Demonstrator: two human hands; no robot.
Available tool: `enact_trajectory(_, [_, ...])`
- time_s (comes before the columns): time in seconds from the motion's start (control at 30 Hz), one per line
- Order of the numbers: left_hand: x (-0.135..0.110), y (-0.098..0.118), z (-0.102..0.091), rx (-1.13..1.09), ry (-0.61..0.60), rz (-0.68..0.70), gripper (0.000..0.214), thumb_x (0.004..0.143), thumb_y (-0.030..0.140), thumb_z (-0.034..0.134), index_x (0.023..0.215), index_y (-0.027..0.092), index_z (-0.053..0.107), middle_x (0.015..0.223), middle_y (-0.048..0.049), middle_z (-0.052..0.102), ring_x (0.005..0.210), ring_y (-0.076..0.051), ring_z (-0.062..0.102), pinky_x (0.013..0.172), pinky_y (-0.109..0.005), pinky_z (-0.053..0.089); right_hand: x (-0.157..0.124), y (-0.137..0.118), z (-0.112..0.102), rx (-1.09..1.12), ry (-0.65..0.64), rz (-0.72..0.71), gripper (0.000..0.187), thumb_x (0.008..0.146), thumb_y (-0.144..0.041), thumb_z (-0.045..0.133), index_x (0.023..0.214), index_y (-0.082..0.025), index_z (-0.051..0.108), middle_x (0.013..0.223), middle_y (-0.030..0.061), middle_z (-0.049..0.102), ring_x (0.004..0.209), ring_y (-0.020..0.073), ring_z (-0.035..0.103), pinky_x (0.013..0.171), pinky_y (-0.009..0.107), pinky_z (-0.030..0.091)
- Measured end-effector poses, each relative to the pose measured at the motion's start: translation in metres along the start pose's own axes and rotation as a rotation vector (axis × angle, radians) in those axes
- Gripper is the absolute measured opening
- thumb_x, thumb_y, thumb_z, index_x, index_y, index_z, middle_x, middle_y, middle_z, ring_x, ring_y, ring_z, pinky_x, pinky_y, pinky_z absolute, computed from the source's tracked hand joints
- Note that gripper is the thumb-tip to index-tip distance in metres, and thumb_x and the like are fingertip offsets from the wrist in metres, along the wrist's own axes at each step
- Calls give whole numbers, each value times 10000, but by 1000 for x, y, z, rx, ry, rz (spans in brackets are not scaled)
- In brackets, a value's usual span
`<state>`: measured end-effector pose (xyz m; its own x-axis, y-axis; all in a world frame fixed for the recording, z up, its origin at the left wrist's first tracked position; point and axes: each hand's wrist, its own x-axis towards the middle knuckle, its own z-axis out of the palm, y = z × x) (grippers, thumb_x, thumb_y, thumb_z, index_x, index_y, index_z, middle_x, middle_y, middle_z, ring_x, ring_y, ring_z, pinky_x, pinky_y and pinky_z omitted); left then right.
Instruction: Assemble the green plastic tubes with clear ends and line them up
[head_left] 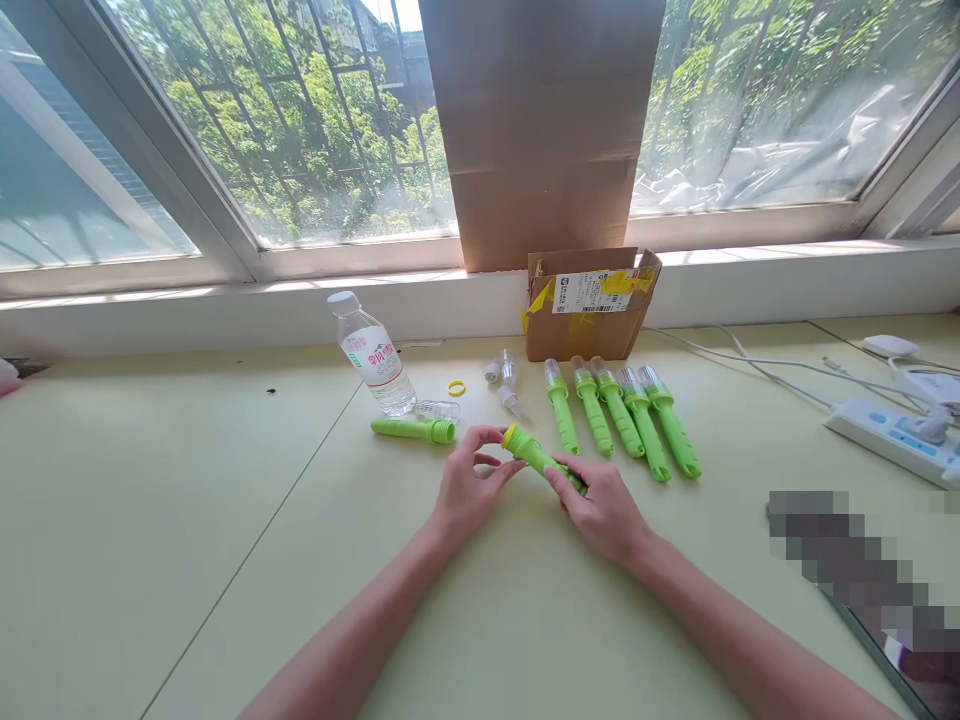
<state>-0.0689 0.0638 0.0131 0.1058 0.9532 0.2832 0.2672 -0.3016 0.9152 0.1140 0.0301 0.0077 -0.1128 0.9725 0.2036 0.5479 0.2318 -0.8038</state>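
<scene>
A green plastic handle (534, 452) lies slantwise between my two hands, with a yellow ring (510, 437) at its upper left end. Around the lower part of that handle, my right hand (600, 505) is closed. My left hand (471, 482) has its forefinger against the yellow ring and its thumb just under the handle's end. Left of it lies another green handle (412, 431) with a bare threaded neck. Behind this sits a clear plastic cover (437, 411), and a loose yellow ring (457, 388) rests nearby.
Several green handles with clear caps (611, 410) lie side by side at the right. Small clear nozzle-like parts (509, 385) lie behind my hands. A water bottle (375, 360), a cardboard box (585, 325), a power strip (892, 440) and a partly pixelated flat object (862, 600) surround them.
</scene>
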Motion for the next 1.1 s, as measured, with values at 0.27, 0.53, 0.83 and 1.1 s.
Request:
enact_trajectory(0.27, [0, 1, -1, 10, 21, 7, 244, 738, 327, 689, 872, 209, 523, 1093, -51, 668, 896, -171, 652, 775, -347, 544, 1, 6, 5, -11, 68, -11, 215, 792, -389, 610, 902, -205, 590, 632, -15, 620, 495, 127, 481, 480, 238, 348])
enact_trajectory(0.53, [-1, -1, 0, 53, -21, 44, 295, 721, 342, 710, 900, 204, 520, 1156, -76, 643, 966, -195, 637, 792, -373, 541, -3, 1, 5, -179, 146, -48, 241, 863, -338, 516, 960, -165, 652, 733, 49, 689, 558, 159, 542, 542, 266, 366])
enact_trajectory(0.83, [-2, -5, 1, 92, -46, 94, 223, 767, 232, 656, 912, 210, 488, 1175, -66, 632, 935, -170, 638, 774, -349, 544, 1, 2, -2, -51, 5, 70, 295, 880, -426, 470, 817, -200, 649, 585, 10, 613, 515, 153, 513, 508, 260, 338])
enact_trajectory(1.1, [-4, -3, 0, 106, -28, 121, 204, 765, 201, 654, 868, 216, 479, 1145, -39, 653, 948, -161, 629, 778, -342, 539, 3, 4, 1, -157, -9, 55, 226, 778, -355, 601, 957, -216, 598, 663, -16, 639, 556, 160, 523, 559, 263, 366])
